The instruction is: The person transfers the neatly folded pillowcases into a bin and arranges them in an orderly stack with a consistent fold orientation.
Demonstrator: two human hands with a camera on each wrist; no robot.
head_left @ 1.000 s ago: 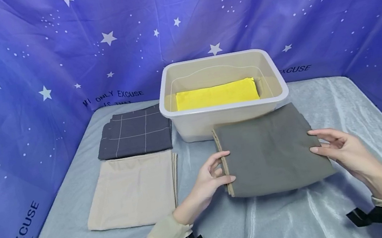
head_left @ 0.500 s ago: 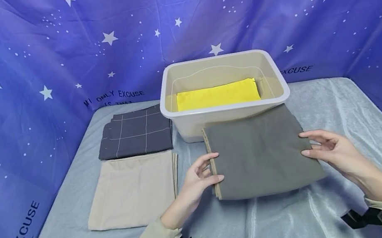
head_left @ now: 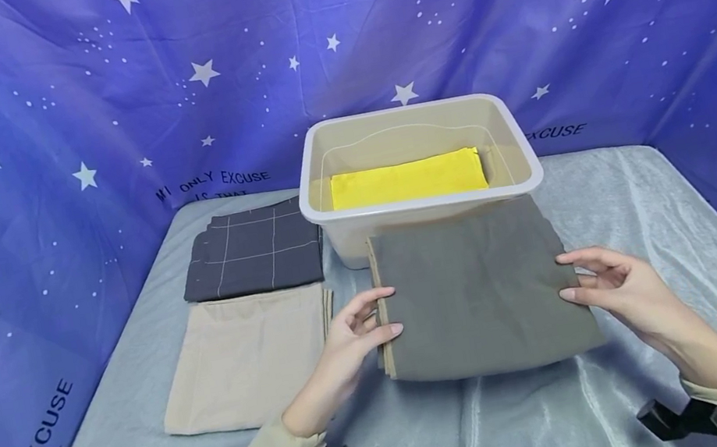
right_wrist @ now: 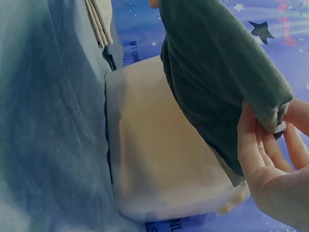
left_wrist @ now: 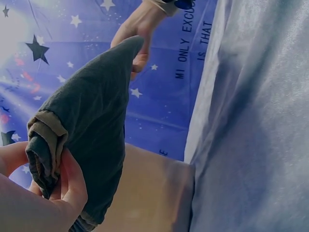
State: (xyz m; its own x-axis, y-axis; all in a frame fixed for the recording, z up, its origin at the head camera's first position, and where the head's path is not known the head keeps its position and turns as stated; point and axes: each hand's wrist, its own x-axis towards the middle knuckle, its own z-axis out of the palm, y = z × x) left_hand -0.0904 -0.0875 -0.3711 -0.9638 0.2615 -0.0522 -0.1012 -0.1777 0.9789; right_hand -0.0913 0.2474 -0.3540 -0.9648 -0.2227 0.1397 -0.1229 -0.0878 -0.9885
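A folded dark grey-green cloth (head_left: 478, 298) with tan edging hangs between both hands, raised above the table in front of the bin. My left hand (head_left: 347, 348) pinches its left side, where the layered edges (left_wrist: 48, 135) show in the left wrist view. On the opposite side my right hand (head_left: 627, 297) pinches the cloth between thumb and fingers, seen too in the right wrist view, where the hand (right_wrist: 275, 169) grips a folded corner. Behind the cloth stands an off-white plastic bin (head_left: 526, 183), its lower front partly hidden. Inside the bin lies a folded yellow cloth (head_left: 407, 180).
To the left, a folded beige cloth (head_left: 246, 361) lies on the grey velvety table cover (head_left: 648, 207). Just behind it is a folded dark cloth with a white grid (head_left: 252, 249). A blue curtain with stars (head_left: 117, 98) surrounds the table at the back and sides.
Both hands have carried the grey-green cloth a little to the left, still in front of the bin. The bin and the other cloths have stayed in place.
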